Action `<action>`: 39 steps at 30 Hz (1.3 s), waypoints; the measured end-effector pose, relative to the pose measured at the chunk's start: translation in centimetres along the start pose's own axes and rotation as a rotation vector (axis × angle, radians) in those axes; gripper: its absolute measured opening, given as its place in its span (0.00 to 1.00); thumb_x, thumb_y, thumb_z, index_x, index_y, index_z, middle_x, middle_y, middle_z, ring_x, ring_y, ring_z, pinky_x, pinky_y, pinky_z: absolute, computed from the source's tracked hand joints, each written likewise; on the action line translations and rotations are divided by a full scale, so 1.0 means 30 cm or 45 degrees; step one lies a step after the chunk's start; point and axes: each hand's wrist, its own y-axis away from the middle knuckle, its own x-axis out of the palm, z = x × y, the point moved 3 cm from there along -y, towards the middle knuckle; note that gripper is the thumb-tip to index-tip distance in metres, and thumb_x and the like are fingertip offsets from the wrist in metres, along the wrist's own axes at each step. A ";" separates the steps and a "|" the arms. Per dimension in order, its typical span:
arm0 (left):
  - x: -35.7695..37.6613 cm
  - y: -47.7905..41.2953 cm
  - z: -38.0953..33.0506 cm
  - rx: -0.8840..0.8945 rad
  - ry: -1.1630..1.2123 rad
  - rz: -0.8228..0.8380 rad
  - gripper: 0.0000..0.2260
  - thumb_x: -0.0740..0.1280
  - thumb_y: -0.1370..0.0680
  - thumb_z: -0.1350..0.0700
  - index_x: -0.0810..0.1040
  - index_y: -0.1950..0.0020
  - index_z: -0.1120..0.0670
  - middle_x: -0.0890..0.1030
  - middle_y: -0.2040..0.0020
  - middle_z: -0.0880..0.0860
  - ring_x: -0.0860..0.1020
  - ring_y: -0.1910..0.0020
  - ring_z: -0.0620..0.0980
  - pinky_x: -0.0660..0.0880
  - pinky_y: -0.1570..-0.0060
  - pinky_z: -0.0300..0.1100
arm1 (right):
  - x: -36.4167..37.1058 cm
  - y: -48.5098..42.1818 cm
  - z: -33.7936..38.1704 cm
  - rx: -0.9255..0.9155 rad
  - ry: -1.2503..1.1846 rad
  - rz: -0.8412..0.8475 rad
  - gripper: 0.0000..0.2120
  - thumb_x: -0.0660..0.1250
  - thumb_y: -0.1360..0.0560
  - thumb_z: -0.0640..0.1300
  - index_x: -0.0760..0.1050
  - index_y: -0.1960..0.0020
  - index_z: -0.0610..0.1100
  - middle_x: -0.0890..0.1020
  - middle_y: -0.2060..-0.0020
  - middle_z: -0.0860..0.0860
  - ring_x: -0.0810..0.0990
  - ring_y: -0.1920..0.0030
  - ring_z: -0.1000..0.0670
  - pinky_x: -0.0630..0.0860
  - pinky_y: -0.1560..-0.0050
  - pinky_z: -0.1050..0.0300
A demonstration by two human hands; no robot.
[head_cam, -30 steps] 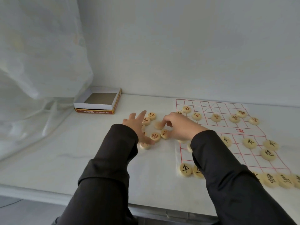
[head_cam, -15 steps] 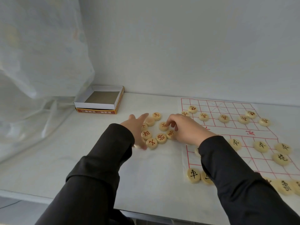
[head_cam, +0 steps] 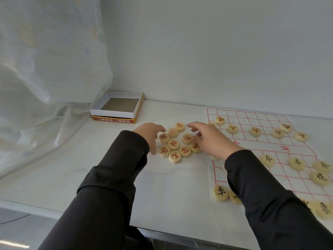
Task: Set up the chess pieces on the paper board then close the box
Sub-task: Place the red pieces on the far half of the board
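Note:
A cluster of several loose round wooden chess pieces (head_cam: 177, 144) with red characters lies on the white table, left of the paper board (head_cam: 281, 147). My left hand (head_cam: 150, 135) hovers at the cluster's left side, fingers loosely curved and holding nothing. My right hand (head_cam: 210, 139) reaches in from the right, fingers spread over the pieces near one red-marked piece (head_cam: 187, 138); no piece is gripped. Red pieces (head_cam: 255, 131) sit in a row at the board's far side, black-marked pieces (head_cam: 296, 164) nearer me. The open box (head_cam: 118, 109) stands at the back left.
A sheer white curtain (head_cam: 46, 73) hangs at the left and drapes onto the table. A pale wall (head_cam: 216, 51) closes the back. The table's front edge (head_cam: 180, 235) runs just below my sleeves. Black pieces (head_cam: 221, 193) lie at the board's near-left corner.
My right hand has let go its pinch and spread its fingers over the cluster. My left hand has lifted off the pieces and drawn left. More loose pieces show face up.

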 end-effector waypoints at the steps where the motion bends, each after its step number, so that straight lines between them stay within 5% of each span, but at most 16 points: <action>1: 0.002 0.002 0.004 -0.006 -0.003 0.037 0.36 0.74 0.31 0.62 0.62 0.27 0.50 0.73 0.35 0.53 0.74 0.41 0.53 0.71 0.40 0.43 | -0.007 0.000 -0.005 0.009 -0.010 -0.006 0.22 0.57 0.21 0.35 0.65 0.30 0.50 0.72 0.36 0.50 0.74 0.41 0.51 0.71 0.44 0.60; 5: 0.015 0.007 -0.006 -0.016 -0.009 0.097 0.43 0.76 0.32 0.56 0.54 0.24 0.49 0.67 0.31 0.54 0.71 0.36 0.55 0.71 0.39 0.45 | -0.023 0.008 -0.017 0.014 0.064 0.060 0.25 0.59 0.24 0.32 0.66 0.31 0.50 0.72 0.37 0.50 0.74 0.47 0.53 0.69 0.49 0.62; 10: 0.033 -0.009 -0.017 -0.025 -0.062 0.089 0.50 0.77 0.35 0.48 0.48 0.23 0.48 0.61 0.27 0.54 0.68 0.32 0.56 0.69 0.35 0.48 | 0.015 0.004 -0.001 -0.075 0.230 0.230 0.29 0.63 0.25 0.34 0.61 0.27 0.50 0.65 0.31 0.50 0.67 0.33 0.50 0.65 0.39 0.61; 15: 0.050 -0.013 -0.046 0.010 -0.064 0.077 0.50 0.77 0.37 0.44 0.50 0.24 0.48 0.63 0.30 0.52 0.70 0.36 0.56 0.71 0.37 0.48 | 0.026 -0.007 0.000 -0.104 0.308 0.303 0.33 0.64 0.27 0.34 0.59 0.27 0.51 0.64 0.31 0.51 0.61 0.32 0.49 0.63 0.35 0.57; 22: 0.048 -0.012 -0.065 0.020 -0.111 0.033 0.46 0.76 0.35 0.43 0.55 0.25 0.51 0.65 0.33 0.53 0.72 0.39 0.55 0.72 0.43 0.45 | 0.053 -0.039 0.005 -0.174 0.199 -0.017 0.17 0.63 0.27 0.33 0.77 0.42 0.48 0.76 0.42 0.50 0.73 0.42 0.49 0.73 0.43 0.54; 28: 0.043 -0.010 -0.064 0.011 -0.128 0.032 0.46 0.76 0.35 0.44 0.53 0.24 0.51 0.65 0.32 0.53 0.72 0.38 0.55 0.72 0.44 0.44 | -0.008 -0.033 -0.013 -0.109 -0.149 -0.229 0.12 0.66 0.26 0.38 0.76 0.44 0.47 0.74 0.55 0.56 0.70 0.62 0.61 0.65 0.61 0.69; 31: 0.043 -0.013 -0.064 0.004 -0.129 0.046 0.46 0.75 0.34 0.44 0.53 0.24 0.50 0.65 0.32 0.53 0.72 0.38 0.55 0.72 0.43 0.44 | -0.083 -0.027 -0.040 -0.066 -0.186 -0.317 0.13 0.67 0.25 0.41 0.75 0.41 0.48 0.75 0.53 0.55 0.70 0.63 0.60 0.65 0.61 0.67; 39: 0.035 -0.007 -0.091 0.037 -0.056 -0.048 0.37 0.71 0.28 0.48 0.56 0.25 0.49 0.66 0.32 0.54 0.71 0.37 0.55 0.70 0.41 0.44 | -0.058 -0.010 -0.041 0.021 0.171 0.145 0.16 0.68 0.27 0.40 0.75 0.40 0.49 0.76 0.45 0.51 0.74 0.54 0.54 0.69 0.56 0.64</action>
